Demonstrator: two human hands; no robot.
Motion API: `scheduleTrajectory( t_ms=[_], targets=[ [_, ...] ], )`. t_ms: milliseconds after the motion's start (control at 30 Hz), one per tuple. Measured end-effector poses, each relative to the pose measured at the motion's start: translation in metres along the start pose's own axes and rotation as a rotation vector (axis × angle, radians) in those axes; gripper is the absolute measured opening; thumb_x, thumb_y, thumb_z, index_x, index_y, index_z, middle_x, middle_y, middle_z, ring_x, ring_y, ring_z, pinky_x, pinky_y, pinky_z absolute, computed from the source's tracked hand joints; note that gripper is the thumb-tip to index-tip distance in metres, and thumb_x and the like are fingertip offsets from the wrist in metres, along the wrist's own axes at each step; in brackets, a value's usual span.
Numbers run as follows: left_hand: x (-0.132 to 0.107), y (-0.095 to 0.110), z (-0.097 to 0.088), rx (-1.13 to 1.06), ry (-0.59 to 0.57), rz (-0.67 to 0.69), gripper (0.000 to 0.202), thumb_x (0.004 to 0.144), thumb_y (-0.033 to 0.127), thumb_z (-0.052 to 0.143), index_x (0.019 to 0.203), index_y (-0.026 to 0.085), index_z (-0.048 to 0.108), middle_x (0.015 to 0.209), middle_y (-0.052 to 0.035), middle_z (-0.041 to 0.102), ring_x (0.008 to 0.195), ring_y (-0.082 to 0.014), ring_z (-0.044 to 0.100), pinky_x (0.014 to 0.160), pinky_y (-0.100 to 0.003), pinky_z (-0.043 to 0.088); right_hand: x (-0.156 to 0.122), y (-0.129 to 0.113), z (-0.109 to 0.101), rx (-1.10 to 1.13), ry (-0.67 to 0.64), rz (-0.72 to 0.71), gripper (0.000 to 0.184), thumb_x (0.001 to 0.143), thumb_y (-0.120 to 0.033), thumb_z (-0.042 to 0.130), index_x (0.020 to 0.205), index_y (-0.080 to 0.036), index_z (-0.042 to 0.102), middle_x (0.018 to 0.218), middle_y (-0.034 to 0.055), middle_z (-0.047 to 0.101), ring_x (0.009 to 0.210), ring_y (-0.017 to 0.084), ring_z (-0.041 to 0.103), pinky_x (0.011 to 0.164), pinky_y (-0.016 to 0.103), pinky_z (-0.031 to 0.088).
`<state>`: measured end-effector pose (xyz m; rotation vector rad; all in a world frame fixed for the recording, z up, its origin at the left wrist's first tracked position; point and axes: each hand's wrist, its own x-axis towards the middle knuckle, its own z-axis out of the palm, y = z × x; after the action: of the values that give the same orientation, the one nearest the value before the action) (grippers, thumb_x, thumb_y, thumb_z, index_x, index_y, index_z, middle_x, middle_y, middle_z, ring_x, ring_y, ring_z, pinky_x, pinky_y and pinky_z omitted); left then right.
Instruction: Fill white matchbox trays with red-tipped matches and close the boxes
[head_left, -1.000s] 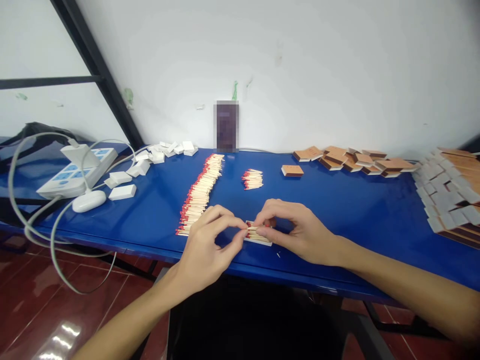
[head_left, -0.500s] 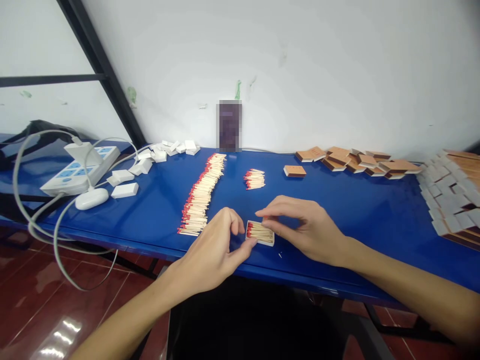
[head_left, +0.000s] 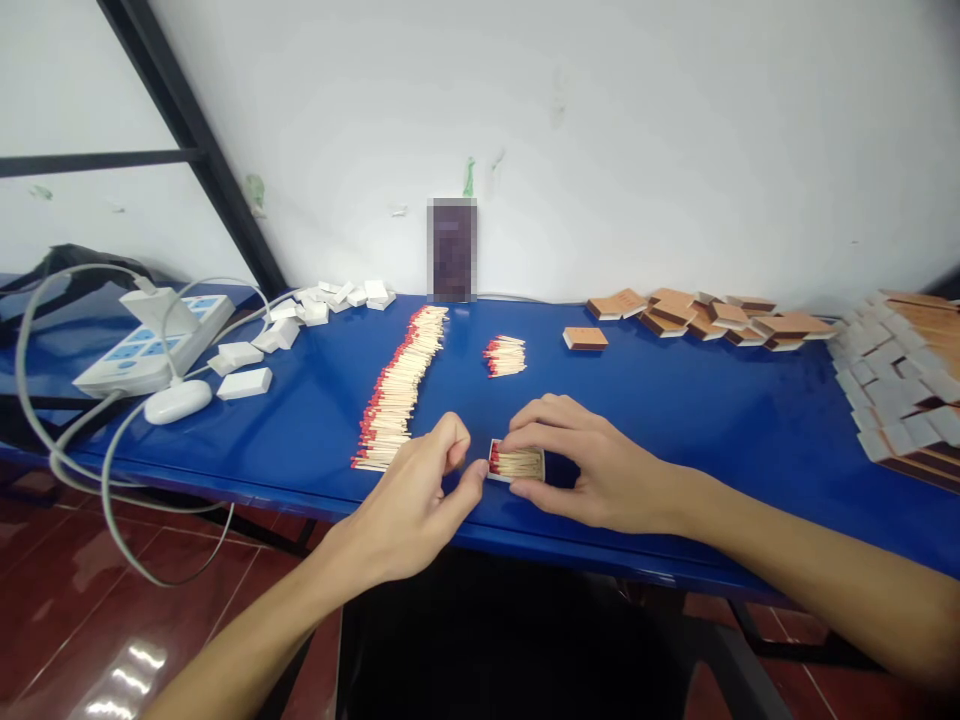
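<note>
A small white matchbox tray (head_left: 517, 467) full of red-tipped matches lies on the blue table near its front edge. My right hand (head_left: 577, 462) grips it across its long sides, thumb at the near side and fingers at the far side. At the tray's left end is my left hand (head_left: 431, 490), its thumb tip close to the corner, its fingers curled and apart from the thumb, nothing visible between them. Beyond the tray lies a small pile of matches (head_left: 506, 356). A long row of matches (head_left: 397, 395) stretches back to the left of it.
One brown matchbox sleeve (head_left: 585, 339) lies alone behind my right hand. More brown sleeves (head_left: 701, 318) are heaped along the wall, with stacked boxes (head_left: 904, 375) at far right. White trays (head_left: 245, 383), a power strip (head_left: 157, 345) and looping cables occupy the left.
My right hand has gone from pinching at the tray's far right corner to spanning its long sides. My left thumb has drawn back slightly left from the tray's near side.
</note>
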<state>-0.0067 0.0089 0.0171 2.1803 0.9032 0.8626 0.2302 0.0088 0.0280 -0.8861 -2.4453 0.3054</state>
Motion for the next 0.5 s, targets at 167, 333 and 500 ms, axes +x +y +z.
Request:
scheduleTrajectory(
  t_ms=[167, 333, 500],
  targets=[
    [0.0007, 0.0012, -0.001, -0.058, 0.042, 0.025, 0.026, 0.098, 0.025, 0.047, 0.079, 0.023, 0.029, 0.073, 0.0047, 0.031, 0.06, -0.0124, 0.03, 0.054, -0.028, 0.027, -0.0015, 0.0019, 0.003, -0.046, -0.073, -0.033, 0.033, 0.089, -0.033, 0.063, 0.121, -0.024, 0.064, 0.118, 0.0108, 0.061, 0.102, 0.023, 0.059, 0.091, 0.043, 0.046],
    [0.0027, 0.0034, -0.0002, -0.024, 0.08, 0.009, 0.025, 0.091, 0.02, 0.053, 0.079, 0.023, 0.032, 0.068, 0.0064, 0.031, 0.056, -0.0114, 0.03, 0.052, -0.027, 0.026, -0.0007, 0.0022, 0.0028, -0.026, -0.086, -0.046, 0.022, 0.092, -0.023, 0.057, 0.112, -0.024, 0.067, 0.117, 0.0098, 0.06, 0.101, 0.02, 0.059, 0.09, 0.04, 0.047],
    [0.006, 0.0067, -0.0003, 0.09, 0.056, 0.08, 0.025, 0.083, 0.02, 0.062, 0.067, 0.019, 0.043, 0.069, 0.0039, 0.044, 0.059, -0.0111, 0.041, 0.054, -0.027, 0.03, -0.0011, 0.0033, 0.0034, 0.013, -0.068, -0.052, 0.017, 0.093, -0.022, 0.056, 0.105, -0.023, 0.068, 0.114, 0.0089, 0.061, 0.099, 0.019, 0.06, 0.09, 0.038, 0.049]
  ],
)
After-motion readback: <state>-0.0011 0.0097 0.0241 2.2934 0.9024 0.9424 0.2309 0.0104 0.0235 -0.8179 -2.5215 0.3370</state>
